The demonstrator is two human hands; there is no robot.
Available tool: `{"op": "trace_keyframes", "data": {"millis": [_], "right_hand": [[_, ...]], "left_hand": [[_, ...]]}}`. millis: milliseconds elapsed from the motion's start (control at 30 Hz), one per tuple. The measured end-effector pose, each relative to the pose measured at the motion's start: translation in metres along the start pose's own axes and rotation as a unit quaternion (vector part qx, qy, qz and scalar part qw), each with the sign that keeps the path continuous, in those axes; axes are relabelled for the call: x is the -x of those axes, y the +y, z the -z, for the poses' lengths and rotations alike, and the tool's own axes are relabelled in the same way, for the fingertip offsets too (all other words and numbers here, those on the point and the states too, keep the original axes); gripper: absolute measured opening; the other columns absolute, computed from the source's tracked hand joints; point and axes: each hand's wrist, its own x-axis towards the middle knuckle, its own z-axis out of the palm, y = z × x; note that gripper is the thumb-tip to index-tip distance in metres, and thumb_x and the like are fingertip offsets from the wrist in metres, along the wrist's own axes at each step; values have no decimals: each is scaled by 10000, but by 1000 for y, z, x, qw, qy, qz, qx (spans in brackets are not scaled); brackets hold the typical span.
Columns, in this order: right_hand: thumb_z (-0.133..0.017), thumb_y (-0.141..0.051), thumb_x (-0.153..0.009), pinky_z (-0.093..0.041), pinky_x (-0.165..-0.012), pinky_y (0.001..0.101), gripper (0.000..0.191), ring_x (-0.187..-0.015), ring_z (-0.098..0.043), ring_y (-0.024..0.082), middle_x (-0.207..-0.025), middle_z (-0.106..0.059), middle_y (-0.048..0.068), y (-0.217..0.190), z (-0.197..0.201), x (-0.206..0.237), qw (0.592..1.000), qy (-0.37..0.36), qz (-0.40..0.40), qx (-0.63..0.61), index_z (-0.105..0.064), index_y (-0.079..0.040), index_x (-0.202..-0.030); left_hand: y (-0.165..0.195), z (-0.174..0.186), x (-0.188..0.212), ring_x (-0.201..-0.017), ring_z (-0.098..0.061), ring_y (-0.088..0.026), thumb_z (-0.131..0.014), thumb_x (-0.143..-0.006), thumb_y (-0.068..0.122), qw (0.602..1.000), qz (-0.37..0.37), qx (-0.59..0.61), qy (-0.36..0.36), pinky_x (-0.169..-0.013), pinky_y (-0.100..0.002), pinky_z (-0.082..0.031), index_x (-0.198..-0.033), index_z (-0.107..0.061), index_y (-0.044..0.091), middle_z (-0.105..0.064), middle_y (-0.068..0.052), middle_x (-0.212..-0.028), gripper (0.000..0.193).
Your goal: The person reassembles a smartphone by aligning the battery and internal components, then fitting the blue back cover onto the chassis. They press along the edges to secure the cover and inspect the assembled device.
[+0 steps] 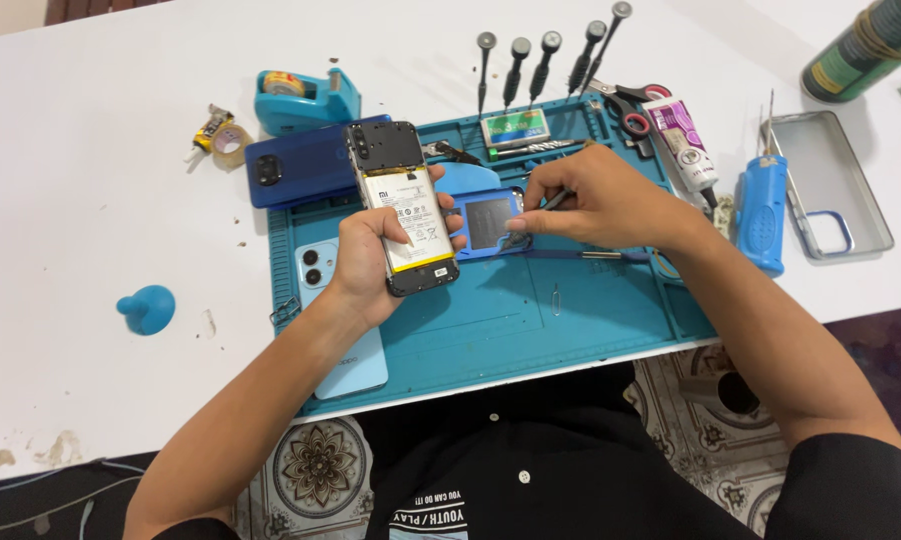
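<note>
Left hand (pixel 370 255): closed around an opened phone (pixel 402 208), back cover off, battery showing, long axis running away from the person, held above the teal work mat (pixel 530 320). Blue tray (pixel 485 222): just right of the phone, on the mat. Right hand (pixel 600 205): pinched shut on a thin tool (pixel 540 215), tip pointing left into the tray; nearer hand to it. Screwdrivers (pixel 545 60): upright behind, on the white tabletop (pixel 90 200).

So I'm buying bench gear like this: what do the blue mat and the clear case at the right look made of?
The mat looks like silicone or soft rubber: matte teal, with moulded compartments and a raised rim. The case looks like clear flexible plastic, glossy, with the white table showing through; how stiff it is cannot be told.
</note>
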Motion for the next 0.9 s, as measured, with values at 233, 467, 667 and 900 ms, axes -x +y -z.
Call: {"op": "trace_keyframes", "data": {"millis": [233,467,667,900], "right_hand": [[-706,-229,-977,-336,-476,245,233,-542,-441,49,-625,-537,-35,4,-9,6,979,11,5,-202,-675,-34,-854],[-529,-249,-1055,-443,-516,243,303,-586,-541,62,-653,-593,-1,9,-10,8,958,-53,-36,-278,-736,-40,-1129],[-613,-281,-963,-496,-533,253,356,-611,-569,73,-726,-619,-8,0,-18,12,970,-117,-19,-211,-685,-68,-1239],[-703,-256,-941,-342,-488,276,286,-518,-430,88,-608,-564,17,-16,-26,10,983,-114,30,-144,-740,-97,-1175]], "left_hand": [[0,-2,1,-889,-579,-241,-444,-656,76,992,-21,101,-78,-818,-432,-554,-1486,-406,14,-548,-132,-1043,834],[-5,2,-3,-867,-515,-214,-441,-640,60,983,-9,136,-122,-804,-396,-511,-1477,-393,25,-511,-108,-1025,839],[-11,3,-5,-878,-511,-200,-449,-613,29,977,5,155,-147,-799,-366,-507,-1468,-385,22,-488,-99,-1022,858],[-17,-4,-1,-879,-492,-181,-413,-593,-81,989,-12,69,-133,-769,-326,-494,-1470,-403,16,-464,-87,-1024,883]]}}
